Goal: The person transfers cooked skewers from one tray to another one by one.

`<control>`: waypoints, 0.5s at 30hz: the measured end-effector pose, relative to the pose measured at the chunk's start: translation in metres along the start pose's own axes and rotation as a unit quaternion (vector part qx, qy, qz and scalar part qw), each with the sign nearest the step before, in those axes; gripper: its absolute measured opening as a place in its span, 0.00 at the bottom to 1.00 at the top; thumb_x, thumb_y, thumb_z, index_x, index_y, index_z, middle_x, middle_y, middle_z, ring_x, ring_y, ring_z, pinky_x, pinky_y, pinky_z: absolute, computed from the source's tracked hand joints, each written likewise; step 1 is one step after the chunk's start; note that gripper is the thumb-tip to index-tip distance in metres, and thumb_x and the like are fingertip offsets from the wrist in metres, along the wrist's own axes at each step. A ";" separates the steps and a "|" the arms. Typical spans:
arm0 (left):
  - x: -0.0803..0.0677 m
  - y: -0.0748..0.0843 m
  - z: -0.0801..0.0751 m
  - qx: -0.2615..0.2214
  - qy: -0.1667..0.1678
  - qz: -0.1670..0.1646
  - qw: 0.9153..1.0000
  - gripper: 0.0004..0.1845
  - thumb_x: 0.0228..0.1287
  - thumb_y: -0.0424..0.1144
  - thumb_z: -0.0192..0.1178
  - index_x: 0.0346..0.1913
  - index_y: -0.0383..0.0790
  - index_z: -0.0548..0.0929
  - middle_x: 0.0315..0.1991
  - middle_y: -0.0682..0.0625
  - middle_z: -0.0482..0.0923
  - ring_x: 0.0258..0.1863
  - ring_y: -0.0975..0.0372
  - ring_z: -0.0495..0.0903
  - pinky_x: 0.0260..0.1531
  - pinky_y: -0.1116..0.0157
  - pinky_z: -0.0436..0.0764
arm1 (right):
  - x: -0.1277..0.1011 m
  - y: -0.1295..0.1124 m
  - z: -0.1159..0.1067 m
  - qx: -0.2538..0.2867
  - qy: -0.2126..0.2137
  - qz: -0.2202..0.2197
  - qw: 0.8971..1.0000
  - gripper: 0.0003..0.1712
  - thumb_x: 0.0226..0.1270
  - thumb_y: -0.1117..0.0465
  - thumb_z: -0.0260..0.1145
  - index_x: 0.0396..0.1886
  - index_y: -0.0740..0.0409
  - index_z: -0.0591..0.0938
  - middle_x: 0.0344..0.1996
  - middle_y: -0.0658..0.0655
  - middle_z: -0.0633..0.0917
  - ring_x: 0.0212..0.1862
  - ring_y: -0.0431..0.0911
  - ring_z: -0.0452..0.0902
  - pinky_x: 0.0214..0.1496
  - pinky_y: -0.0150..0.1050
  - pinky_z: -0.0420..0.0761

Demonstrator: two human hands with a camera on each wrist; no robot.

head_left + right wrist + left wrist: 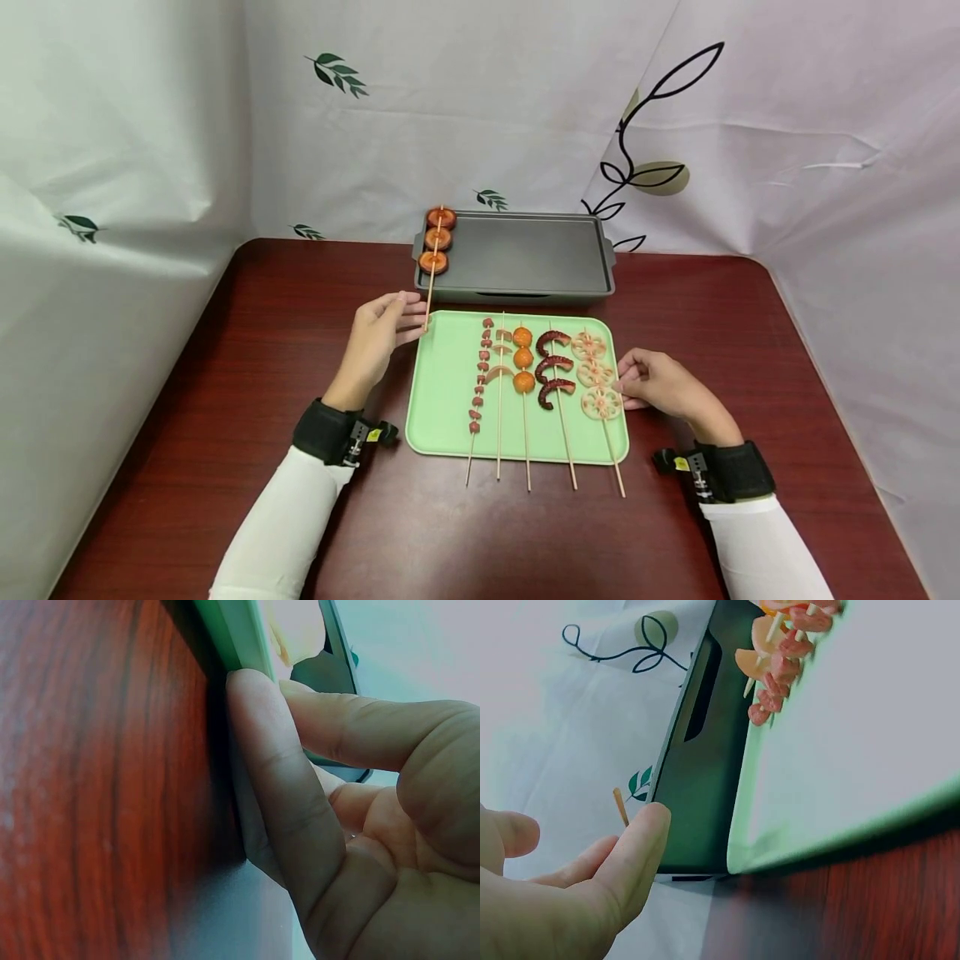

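A skewer of three brown mushroom slices (438, 239) lies along the left side of the dark griddle pan (532, 250), its stick sticking out over the front edge. My left hand (382, 333) is beside that stick's lower end. In the left wrist view its fingers (634, 859) are extended and the thumb stands apart, with the stick tip (620, 806) beyond them. My right hand (660, 383) pinches the right rim of the light green tray (446, 383) between thumb and fingers, as the right wrist view shows close up.
On the tray lie skewers of small red meat pieces (478, 390), pale orange slices (498, 373), orange balls (522, 358), dark red tentacles (555, 369) and lotus root slices (602, 403). Their sticks overhang the front rim. A patterned white cloth (420, 100) hangs behind the red-brown table (300, 317).
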State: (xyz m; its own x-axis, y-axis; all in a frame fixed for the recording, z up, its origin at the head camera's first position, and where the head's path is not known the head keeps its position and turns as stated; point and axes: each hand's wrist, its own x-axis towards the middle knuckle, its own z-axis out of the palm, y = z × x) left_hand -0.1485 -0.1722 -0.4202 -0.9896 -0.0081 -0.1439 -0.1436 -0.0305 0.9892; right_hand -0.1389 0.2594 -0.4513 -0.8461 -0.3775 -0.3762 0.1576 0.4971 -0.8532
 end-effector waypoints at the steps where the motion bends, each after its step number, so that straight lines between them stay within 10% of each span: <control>1: 0.002 0.000 0.001 -0.012 -0.002 -0.009 1.000 0.25 0.85 0.45 0.45 0.69 0.28 0.74 0.62 0.30 0.77 0.58 0.45 0.83 0.53 0.64 0.87 | 0.000 0.000 0.000 0.001 -0.001 0.000 1.000 0.11 0.74 0.73 0.61 0.49 0.76 0.72 0.34 0.63 0.82 0.33 0.43 0.86 0.38 0.37 0.91; 15: 0.023 -0.007 0.001 -0.113 -0.038 -0.056 0.991 0.20 0.79 0.32 0.56 0.66 0.23 0.76 0.47 0.42 0.87 0.41 0.61 0.88 0.46 0.71 0.88 | 0.000 0.001 0.000 0.000 0.002 0.001 1.000 0.11 0.73 0.73 0.62 0.49 0.76 0.73 0.34 0.62 0.82 0.33 0.43 0.86 0.38 0.38 0.91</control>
State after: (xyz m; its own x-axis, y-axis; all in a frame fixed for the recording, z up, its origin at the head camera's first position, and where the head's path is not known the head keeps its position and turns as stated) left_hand -0.1698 -0.1715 -0.4299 -0.9668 0.0832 -0.2417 -0.2551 -0.2499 0.9341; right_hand -0.1392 0.2601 -0.4523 -0.8483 -0.3734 -0.3755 0.1580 0.4983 -0.8525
